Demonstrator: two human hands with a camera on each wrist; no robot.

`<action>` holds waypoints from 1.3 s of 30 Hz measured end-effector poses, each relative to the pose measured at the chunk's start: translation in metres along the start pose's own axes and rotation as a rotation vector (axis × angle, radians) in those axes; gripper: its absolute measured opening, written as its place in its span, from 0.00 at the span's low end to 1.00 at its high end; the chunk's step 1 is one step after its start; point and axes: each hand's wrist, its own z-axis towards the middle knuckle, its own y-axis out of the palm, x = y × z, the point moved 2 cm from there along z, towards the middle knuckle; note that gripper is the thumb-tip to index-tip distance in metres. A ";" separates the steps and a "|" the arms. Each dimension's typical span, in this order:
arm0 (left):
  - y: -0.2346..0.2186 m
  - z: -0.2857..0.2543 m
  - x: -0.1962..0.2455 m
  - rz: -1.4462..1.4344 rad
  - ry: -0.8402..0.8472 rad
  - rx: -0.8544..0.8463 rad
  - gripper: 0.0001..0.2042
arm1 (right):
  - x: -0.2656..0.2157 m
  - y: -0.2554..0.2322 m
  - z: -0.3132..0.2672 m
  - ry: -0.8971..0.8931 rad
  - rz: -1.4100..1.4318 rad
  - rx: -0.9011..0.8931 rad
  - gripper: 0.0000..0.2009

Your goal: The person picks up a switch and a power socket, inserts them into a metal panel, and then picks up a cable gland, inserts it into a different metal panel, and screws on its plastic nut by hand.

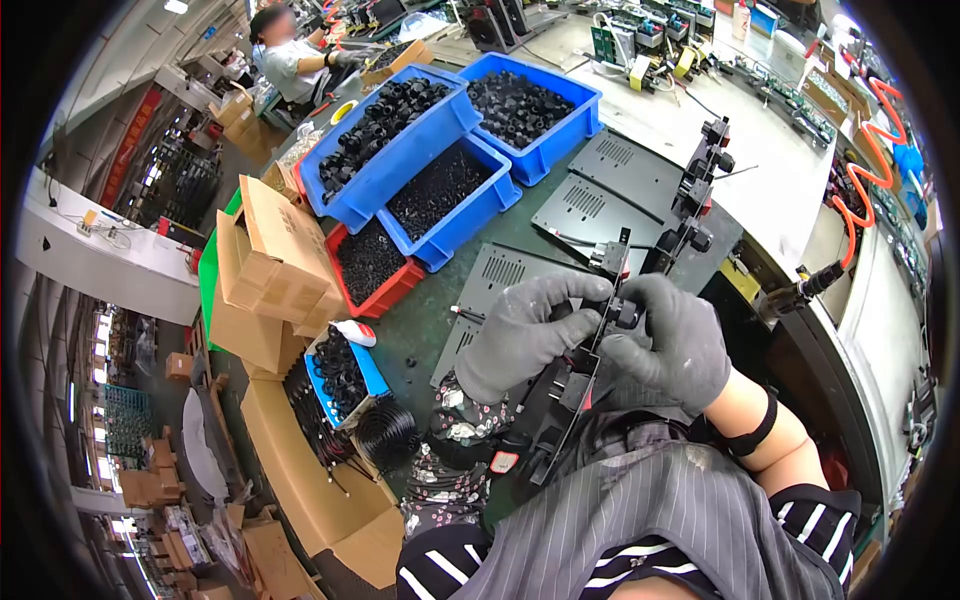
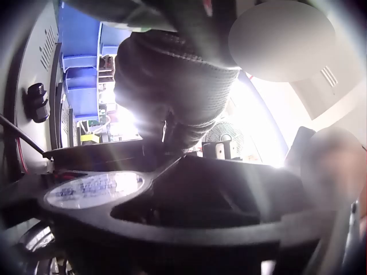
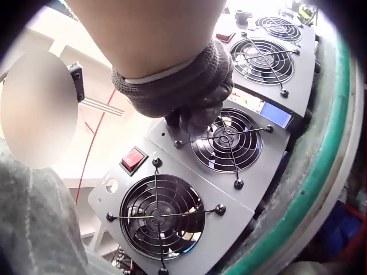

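In the head view, both hands wear grey gloves and meet at a grey metal fan panel (image 1: pixel 598 345) standing on edge in front of the body. The right hand (image 1: pixel 675 340) pinches a black cable gland (image 1: pixel 626 314) on the panel's right face, with thumb below and fingers above. On the other face, the left hand (image 1: pixel 525 335) curls its index finger and thumb round a small black part at the same spot; its shape is mostly hidden. A fan with a round label (image 2: pixel 94 189) fills the lower left wrist view. The right wrist view shows the right hand (image 3: pixel 198 112) beside a fan grille (image 3: pixel 227 139).
More grey panels (image 1: pixel 600 205) lie along the green bench, some with cable glands (image 1: pixel 695 235). Blue bins (image 1: pixel 535 150) of black parts and a red bin (image 1: pixel 372 268) stand beyond. Cardboard boxes (image 1: pixel 285 255) are at left, an orange coiled hose (image 1: pixel 850 215) at right. Another person (image 1: pixel 290 65) works far back.
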 end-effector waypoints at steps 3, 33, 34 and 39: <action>0.008 -0.001 0.013 -0.209 -0.185 0.031 0.11 | 0.005 0.002 -0.001 -0.082 0.000 0.037 0.14; 0.010 -0.007 0.026 -0.123 -0.177 0.214 0.11 | 0.012 -0.001 0.005 -0.143 -0.170 -0.100 0.22; 0.012 -0.003 0.018 -0.138 -0.121 0.217 0.13 | 0.009 -0.004 0.004 -0.164 -0.194 -0.059 0.22; 0.015 -0.002 0.011 -0.098 -0.123 0.200 0.13 | 0.008 0.001 0.011 -0.350 -0.344 -0.005 0.12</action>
